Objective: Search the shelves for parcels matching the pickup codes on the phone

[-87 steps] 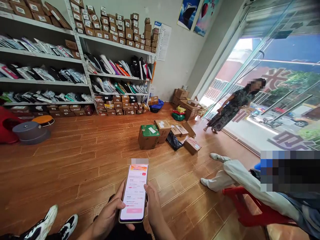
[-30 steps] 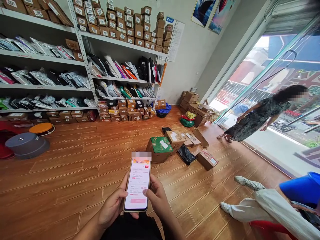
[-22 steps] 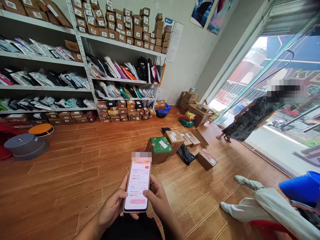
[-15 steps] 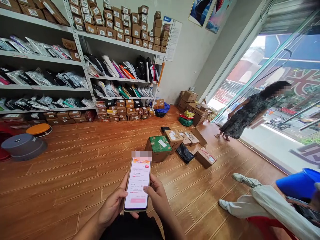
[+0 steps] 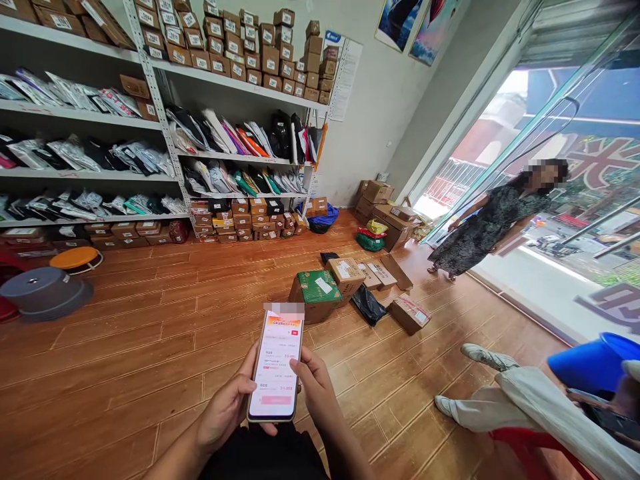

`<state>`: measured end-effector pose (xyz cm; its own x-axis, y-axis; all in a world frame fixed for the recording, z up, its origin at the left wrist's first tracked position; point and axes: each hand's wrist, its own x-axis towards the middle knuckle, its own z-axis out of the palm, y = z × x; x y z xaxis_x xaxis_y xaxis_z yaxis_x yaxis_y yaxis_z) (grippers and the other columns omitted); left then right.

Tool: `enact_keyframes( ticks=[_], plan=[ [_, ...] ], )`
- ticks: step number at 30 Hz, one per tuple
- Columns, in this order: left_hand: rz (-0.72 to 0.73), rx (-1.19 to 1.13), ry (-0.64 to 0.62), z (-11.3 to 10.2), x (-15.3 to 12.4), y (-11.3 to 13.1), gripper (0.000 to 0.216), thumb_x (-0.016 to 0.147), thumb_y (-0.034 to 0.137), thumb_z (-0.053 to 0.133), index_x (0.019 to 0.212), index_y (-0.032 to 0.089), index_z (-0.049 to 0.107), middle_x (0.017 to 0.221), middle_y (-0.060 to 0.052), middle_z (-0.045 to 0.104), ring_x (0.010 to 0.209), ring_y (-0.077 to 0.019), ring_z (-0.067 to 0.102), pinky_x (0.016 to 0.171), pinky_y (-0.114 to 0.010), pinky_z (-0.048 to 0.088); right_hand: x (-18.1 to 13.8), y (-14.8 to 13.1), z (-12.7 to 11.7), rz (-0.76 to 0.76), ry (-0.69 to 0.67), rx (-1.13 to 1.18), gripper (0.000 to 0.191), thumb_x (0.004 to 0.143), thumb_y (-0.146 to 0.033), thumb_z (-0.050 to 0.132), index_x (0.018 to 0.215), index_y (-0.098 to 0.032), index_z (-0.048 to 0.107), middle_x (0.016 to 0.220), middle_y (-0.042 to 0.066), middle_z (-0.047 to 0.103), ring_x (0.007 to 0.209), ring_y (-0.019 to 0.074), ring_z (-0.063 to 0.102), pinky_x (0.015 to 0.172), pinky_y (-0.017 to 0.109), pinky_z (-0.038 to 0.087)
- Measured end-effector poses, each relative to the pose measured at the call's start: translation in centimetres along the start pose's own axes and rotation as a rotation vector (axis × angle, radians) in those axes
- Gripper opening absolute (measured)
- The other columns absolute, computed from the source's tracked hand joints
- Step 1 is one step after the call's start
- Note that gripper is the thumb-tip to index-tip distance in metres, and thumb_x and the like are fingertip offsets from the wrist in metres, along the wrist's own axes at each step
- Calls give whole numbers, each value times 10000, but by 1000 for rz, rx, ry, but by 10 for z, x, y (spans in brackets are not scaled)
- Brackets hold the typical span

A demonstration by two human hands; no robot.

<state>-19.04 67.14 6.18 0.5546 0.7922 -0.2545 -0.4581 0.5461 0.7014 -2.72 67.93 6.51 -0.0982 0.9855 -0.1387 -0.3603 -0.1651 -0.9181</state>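
A smartphone (image 5: 274,373) with a lit white and pink list on its screen is held upright over my lap. My left hand (image 5: 231,395) wraps its left edge, the thumb lying along the side and a fingertip showing below the bottom edge. From the other side, my right hand (image 5: 315,383) closes round the right edge, its thumb over the screen near the upper right of the list. Most fingers of both hands are hidden behind the phone.
Cartons, including a green-topped box (image 5: 320,288) and a brown box (image 5: 409,315), lie on the floor ahead. Shelves (image 5: 240,83) of parcels line the wall. A person (image 5: 493,220) stands at the doorway. Another person's legs (image 5: 530,400) and a blue bin (image 5: 590,363) are at right.
The list on the phone screen has scrolled, and my right thumb has moved up a little. The person at the doorway has straightened and turned. My left hand keeps its grip.
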Motion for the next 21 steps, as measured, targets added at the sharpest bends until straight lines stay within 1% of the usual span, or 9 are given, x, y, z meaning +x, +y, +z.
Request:
enact_keyframes(
  ticks=[3,6,8,10,13,16,18,21],
  plan=[
    [-2,-11,16,-2,1,-1,884,747,299,466,1443,384,-72,1494,-82,291,980,-311,594,537,-352,579,0,-1,1,7,2,2,360,675,-504,691,846,-188,708,747,30,687,651,164,553,588,271,429],
    [0,-35,18,-5,1,-3,913,741,300,467,1431,383,-126,1473,-91,331,874,-269,615,529,-364,577,-1,-3,2,17,4,7,360,673,-508,689,836,-187,701,728,24,667,634,153,537,570,260,423],
    [1,-46,15,-6,1,-4,921,743,289,464,1425,378,-149,1463,-93,350,858,-263,614,530,-370,576,-2,-4,4,27,6,10,366,666,-514,693,821,-183,696,699,16,648,598,141,516,540,249,411],
    [9,-54,6,-6,1,-4,912,750,283,458,1427,374,-146,1471,-91,342,889,-276,611,540,-376,578,-2,-4,5,35,11,12,379,657,-523,699,814,-179,693,695,18,643,592,139,510,527,244,407],
    [12,-59,-17,-7,1,-4,899,755,284,456,1430,377,-131,1494,-79,305,988,-321,590,553,-385,579,-2,-3,6,48,24,18,417,660,-549,689,840,-173,693,692,21,633,596,142,510,515,240,402],
    [1,-43,-31,-7,0,-3,904,751,289,462,1430,378,-127,1496,-73,306,1059,-356,560,553,-377,578,-2,0,7,64,45,22,459,670,-595,664,828,-164,687,591,-17,551,504,106,422,453,218,332],
    [-10,-16,-21,-7,-2,0,884,764,279,451,1436,368,-116,1495,-71,311,1078,-352,551,576,-378,582,-1,2,8,66,61,22,472,670,-615,657,790,-158,676,563,-35,509,487,89,382,444,209,299],
    [-21,12,-7,-7,-4,1,849,780,265,430,1444,364,-89,1479,-71,340,1075,-337,550,595,-381,587,0,3,8,56,66,16,470,681,-622,647,753,-157,664,556,-40,497,489,88,379,453,212,299]
  ],
)
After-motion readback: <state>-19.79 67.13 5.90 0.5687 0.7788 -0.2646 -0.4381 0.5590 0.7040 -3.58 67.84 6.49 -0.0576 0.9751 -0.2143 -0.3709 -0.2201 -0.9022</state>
